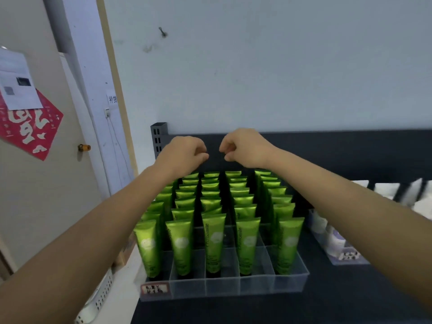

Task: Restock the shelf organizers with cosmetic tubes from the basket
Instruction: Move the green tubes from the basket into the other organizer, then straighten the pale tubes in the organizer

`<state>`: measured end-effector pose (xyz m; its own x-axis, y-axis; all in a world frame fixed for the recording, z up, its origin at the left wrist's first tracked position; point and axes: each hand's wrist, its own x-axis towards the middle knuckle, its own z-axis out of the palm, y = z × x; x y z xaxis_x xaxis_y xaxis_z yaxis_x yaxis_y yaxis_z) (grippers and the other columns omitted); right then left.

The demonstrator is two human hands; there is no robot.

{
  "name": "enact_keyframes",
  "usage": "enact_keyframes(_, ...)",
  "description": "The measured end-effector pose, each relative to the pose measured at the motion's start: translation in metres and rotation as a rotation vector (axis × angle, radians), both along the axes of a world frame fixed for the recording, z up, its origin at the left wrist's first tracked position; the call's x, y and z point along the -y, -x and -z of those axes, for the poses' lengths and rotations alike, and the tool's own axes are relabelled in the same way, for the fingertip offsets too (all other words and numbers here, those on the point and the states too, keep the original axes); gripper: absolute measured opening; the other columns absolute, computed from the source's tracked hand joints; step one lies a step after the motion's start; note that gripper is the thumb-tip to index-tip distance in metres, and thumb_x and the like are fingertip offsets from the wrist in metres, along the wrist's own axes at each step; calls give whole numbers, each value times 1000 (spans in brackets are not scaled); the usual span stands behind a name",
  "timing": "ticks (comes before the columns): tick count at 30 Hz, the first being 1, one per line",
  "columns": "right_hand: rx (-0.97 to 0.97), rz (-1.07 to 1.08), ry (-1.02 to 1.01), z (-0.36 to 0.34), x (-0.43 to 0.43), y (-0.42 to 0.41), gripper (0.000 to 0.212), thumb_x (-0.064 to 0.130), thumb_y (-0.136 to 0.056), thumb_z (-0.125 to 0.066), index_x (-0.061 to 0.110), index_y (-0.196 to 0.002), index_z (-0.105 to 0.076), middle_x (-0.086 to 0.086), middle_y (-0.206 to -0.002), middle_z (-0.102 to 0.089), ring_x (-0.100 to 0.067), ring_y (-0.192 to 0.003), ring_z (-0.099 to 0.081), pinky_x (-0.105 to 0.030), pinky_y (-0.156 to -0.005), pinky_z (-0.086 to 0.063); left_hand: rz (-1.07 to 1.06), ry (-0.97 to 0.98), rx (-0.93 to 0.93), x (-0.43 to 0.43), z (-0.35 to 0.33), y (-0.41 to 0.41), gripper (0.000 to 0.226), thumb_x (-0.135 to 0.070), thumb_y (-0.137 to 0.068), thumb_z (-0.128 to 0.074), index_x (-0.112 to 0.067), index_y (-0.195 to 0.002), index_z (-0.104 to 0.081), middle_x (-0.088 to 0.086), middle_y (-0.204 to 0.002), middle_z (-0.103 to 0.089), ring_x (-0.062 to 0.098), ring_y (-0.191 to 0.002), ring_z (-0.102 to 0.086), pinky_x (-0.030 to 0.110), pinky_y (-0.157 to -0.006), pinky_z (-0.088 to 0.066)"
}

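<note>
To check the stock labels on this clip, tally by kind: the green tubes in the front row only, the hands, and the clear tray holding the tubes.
Front-row green tubes: 5
Hands: 2, the left hand and the right hand
Clear tray: 1
Total: 8

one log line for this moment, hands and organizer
left hand: curled, empty | right hand: curled, empty | both above back rows | clear organizer: green tubes upright
</note>
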<state>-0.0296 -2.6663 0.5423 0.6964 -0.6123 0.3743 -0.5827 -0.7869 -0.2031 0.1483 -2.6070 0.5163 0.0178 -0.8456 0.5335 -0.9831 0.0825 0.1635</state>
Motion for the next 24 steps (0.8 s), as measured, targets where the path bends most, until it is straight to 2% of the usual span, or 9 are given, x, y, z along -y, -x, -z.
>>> enact_keyframes(7, 31, 66, -10, -6, 1, 107, 21, 16, -87, -67, 16, -107, -69, 1, -108, -67, -10, -95, -56, -21, -82, -39, 133, -36, 32, 1, -13, 103, 19, -33, -87, -61, -21, -101, -68, -4, -99, -69, 17, -94, -62, 40, -85, -51)
enact_keyframes(14, 39, 199, -46, 5, 15, 219, 17, 15, -86, -67, 16, -103, -71, 7, -95, -64, -8, -90, -57, -20, -81, -40, 252, -127, 114, 24, -7, 204, 19, -37, -87, -60, -22, -96, -69, -9, -92, -67, 12, -88, -61, 40, -82, -52)
enact_keyframes(18, -30, 278, -49, 23, 26, 270, 15, 15, -88, -64, 16, -101, -71, 8, -92, -60, -9, -89, -58, -22, -80, -43, 285, -218, 171, 40, 2, 249, 24, -38, -86, -61, -20, -101, -68, -7, -96, -66, 13, -90, -60, 40, -82, -53)
enact_keyframes(24, -108, 285, -72, 61, 40, 304, 15, 10, -88, -60, 12, -97, -73, 2, -98, -70, -15, -88, -63, -28, -82, -50, 289, -381, 220, 64, 24, 288, 30, -28, -84, -66, -21, -114, -63, -6, -106, -62, 13, -95, -60, 35, -83, -53)
